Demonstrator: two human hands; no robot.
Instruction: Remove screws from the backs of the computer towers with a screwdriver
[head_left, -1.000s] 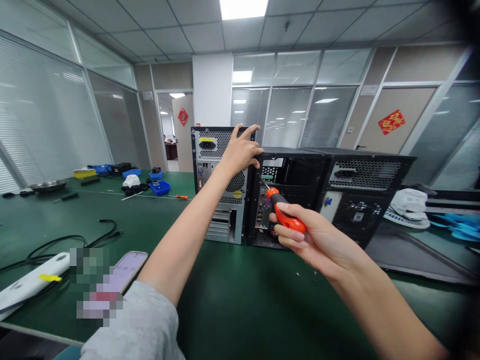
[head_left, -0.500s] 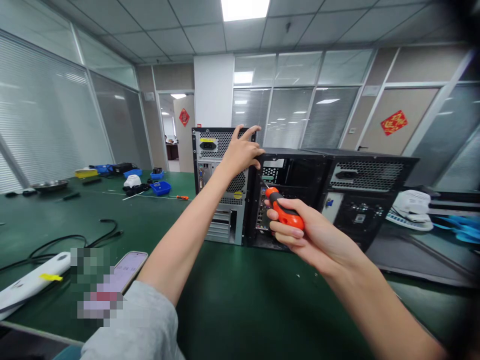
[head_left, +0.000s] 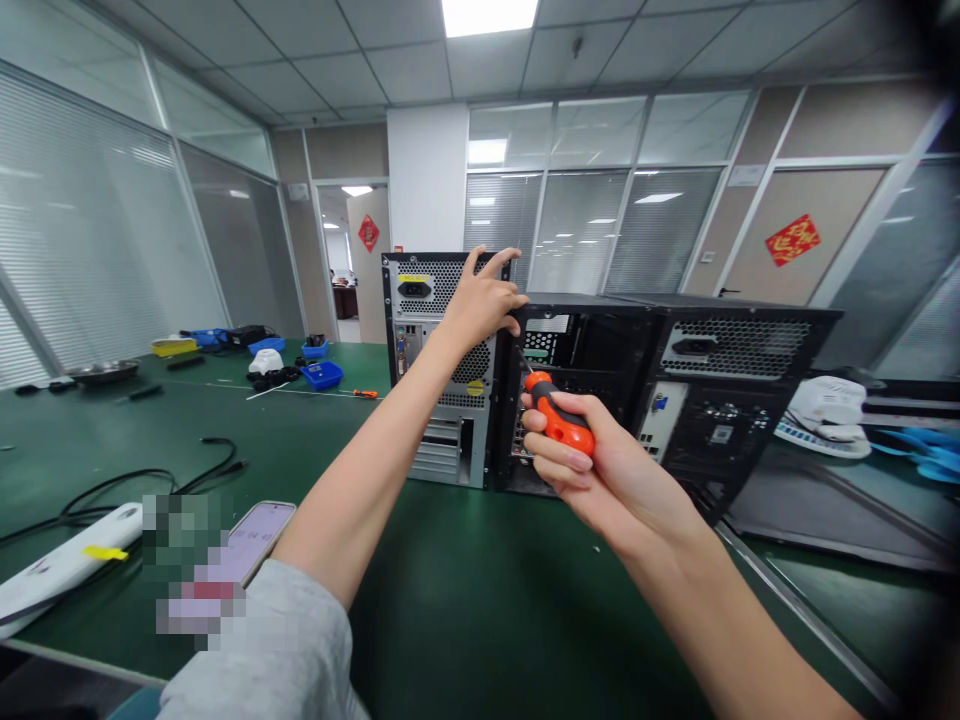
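Note:
Three computer cases stand side by side with their backs toward me. My left hand [head_left: 484, 305] lies with spread fingers against the upper right of the left case [head_left: 439, 272], its fingertips at the edge beside the middle case [head_left: 585, 303]. My right hand [head_left: 592, 450] is wrapped round an orange and black screwdriver [head_left: 559, 415]. The thin shaft points up and left at the left edge of the middle case, just below my left hand; whether its tip touches is too small to tell. On the right is the third case [head_left: 731, 400].
On the green table [head_left: 300, 440] lie a phone [head_left: 259, 540], a white power strip [head_left: 75, 565] and black cables [head_left: 150, 475] at left. Blue trays [head_left: 322, 375] and another screwdriver [head_left: 365, 394] sit farther back. White items [head_left: 825, 410] are at the right.
My right hand and the screwdriver have shifted slightly left. My left hand stays nearly where it was on the case.

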